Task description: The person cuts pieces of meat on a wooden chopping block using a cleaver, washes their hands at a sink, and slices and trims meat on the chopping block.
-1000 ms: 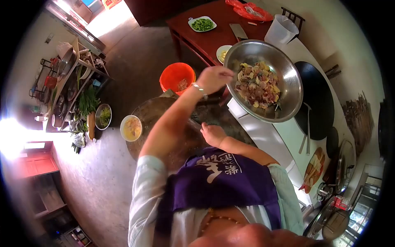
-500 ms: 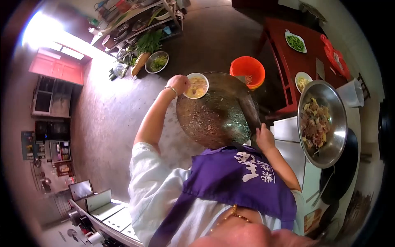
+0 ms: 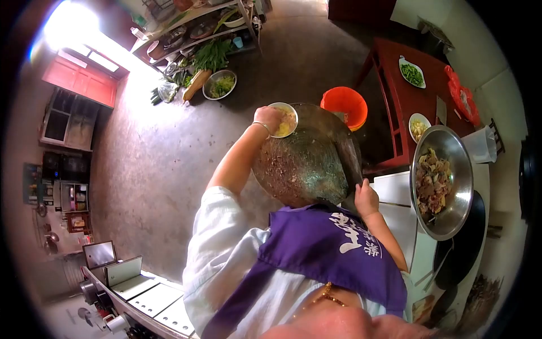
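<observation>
My left hand (image 3: 270,117) reaches over the left rim of a white bowl (image 3: 292,127) of yellowish, pinkish food. Its fingers are curled, with the tips at the food; what they hold is hidden. The bowl rests at the far edge of a round, dark chopping block (image 3: 305,175) strewn with small wet scraps. In my right hand (image 3: 367,199) is the handle of a cleaver, whose broad dark blade (image 3: 349,151) lies along the right side of the block.
Beyond the block stands an orange bucket (image 3: 351,103). At right, a steel basin (image 3: 466,175) of mixed chopped food sits on the counter. The red table (image 3: 398,56) bears a plate of green pieces (image 3: 411,73) and a dish of pale pieces (image 3: 419,126). Vegetables lie by the far shelf (image 3: 257,42).
My left hand has moved from beside the bowl's left edge to over its rim, fingers at the food. The whole view has shifted slightly. My right hand keeps hold of the cleaver.
</observation>
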Tool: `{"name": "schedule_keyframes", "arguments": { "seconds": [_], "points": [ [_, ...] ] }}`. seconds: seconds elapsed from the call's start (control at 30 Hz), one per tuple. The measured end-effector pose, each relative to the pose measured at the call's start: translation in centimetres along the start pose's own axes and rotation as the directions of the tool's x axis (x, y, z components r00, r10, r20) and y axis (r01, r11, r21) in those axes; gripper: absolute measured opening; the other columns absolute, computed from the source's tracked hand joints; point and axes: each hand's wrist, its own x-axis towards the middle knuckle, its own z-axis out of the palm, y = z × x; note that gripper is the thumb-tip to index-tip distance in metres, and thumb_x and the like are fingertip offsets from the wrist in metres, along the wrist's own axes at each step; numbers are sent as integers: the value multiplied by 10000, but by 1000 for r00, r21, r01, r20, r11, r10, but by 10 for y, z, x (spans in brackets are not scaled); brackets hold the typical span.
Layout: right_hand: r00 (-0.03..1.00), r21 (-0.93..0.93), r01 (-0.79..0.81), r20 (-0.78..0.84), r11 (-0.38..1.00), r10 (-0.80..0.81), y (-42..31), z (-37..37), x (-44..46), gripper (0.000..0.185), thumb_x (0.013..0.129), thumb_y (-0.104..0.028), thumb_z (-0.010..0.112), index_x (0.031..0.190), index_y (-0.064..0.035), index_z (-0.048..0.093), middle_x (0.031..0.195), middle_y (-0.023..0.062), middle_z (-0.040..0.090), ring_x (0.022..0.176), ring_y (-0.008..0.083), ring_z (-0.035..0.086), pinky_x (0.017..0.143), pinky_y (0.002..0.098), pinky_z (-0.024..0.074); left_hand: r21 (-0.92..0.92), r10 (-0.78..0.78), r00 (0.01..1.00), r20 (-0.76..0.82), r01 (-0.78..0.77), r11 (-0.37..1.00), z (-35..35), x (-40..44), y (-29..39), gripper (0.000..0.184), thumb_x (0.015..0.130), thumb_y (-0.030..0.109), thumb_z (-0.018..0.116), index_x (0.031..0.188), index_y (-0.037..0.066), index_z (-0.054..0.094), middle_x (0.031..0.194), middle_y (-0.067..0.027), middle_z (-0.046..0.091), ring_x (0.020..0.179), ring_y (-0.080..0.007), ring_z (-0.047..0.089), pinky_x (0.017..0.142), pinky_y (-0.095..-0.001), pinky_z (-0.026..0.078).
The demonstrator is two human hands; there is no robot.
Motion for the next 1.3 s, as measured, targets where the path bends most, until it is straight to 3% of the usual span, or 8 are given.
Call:
{"name": "schedule_keyframes", "arguments": {
  "seconds": [0.27, 0.47, 0.6, 0.7, 0.77, 0.83, 1.0, 1.3],
  "points": [
    [1000, 9, 16, -7, 1000, -16, 2, 0, 0, 214, 921, -198, 501, 1004, -8, 447, 685, 238, 608, 651, 441, 594, 570, 521, 458, -603, -66, 982, -179, -56, 796, -41, -16, -30, 254, 763, 213, 675, 967, 61, 673, 896, -133, 683, 822, -248, 665, 723, -337, 521],
    [1000, 24, 25, -20, 999, -25, 1, -2, 0, 230, 923, -199, 499, 1030, -2, 447, 689, 240, 607, 658, 442, 595, 572, 522, 458, -876, -70, 951, 300, 304, 375, -77, -36, -23, 271, 873, 222, 642, 1036, 6, 651, 825, -27, 655, 731, -101, 599, 660, -253, 499],
    [998, 43, 54, -14, 998, -53, -1, -6, 1, 233, 906, -175, 517, 1034, 7, 445, 693, 248, 601, 663, 448, 591, 571, 526, 452, -974, 149, 972, 180, 155, 168, -69, -51, 12, 215, 902, 167, 605, 1026, -2, 650, 865, -38, 654, 744, -74, 582, 640, -223, 492],
    [990, 60, 134, -41, 989, -132, 2, -7, 0, 217, 884, -148, 535, 1003, 8, 441, 684, 251, 590, 661, 453, 584, 571, 534, 444, -921, 213, 977, -18, -99, 376, -14, -58, 73, 191, 880, 123, 611, 1031, 10, 638, 935, -62, 666, 793, -140, 615, 682, -260, 513],
    [993, 76, 119, 14, 990, -120, 0, -11, 1, 197, 877, -152, 522, 981, 2, 456, 721, 255, 613, 666, 446, 593, 605, 547, 453, -480, 372, 764, -526, -629, 612, 26, -65, 114, 193, 823, 88, 628, 1008, 34, 638, 925, -87, 630, 812, -243, 608, 723, -335, 515],
    [989, 91, 135, 48, 987, -140, -5, -20, 1, 194, 888, -168, 507, 973, -2, 452, 707, 243, 613, 656, 441, 591, 600, 543, 453, -720, 230, 956, -182, -288, 631, 1, -99, 149, 220, 784, 107, 589, 990, 131, 664, 936, -108, 578, 908, -283, 562, 796, -372, 475],
    [967, 87, 216, 122, 972, -226, -10, -27, -2, 196, 904, -187, 482, 975, -7, 452, 682, 228, 608, 639, 432, 589, 591, 537, 451, -393, 307, 754, -581, -590, 706, 39, -115, 157, 268, 753, 94, 567, 1001, 130, 663, 938, -74, 576, 903, -274, 558, 759, -374, 482],
    [917, 22, 284, 288, 959, -278, -12, -42, -2, 184, 898, -176, 492, 978, -15, 454, 664, 208, 608, 655, 413, 602, 591, 526, 455, -459, 267, 808, -525, -533, 711, 36, -130, 162, 335, 714, 84, 565, 1040, 98, 642, 984, -92, 592, 915, -288, 581, 776, -369, 501]
  ]
}}
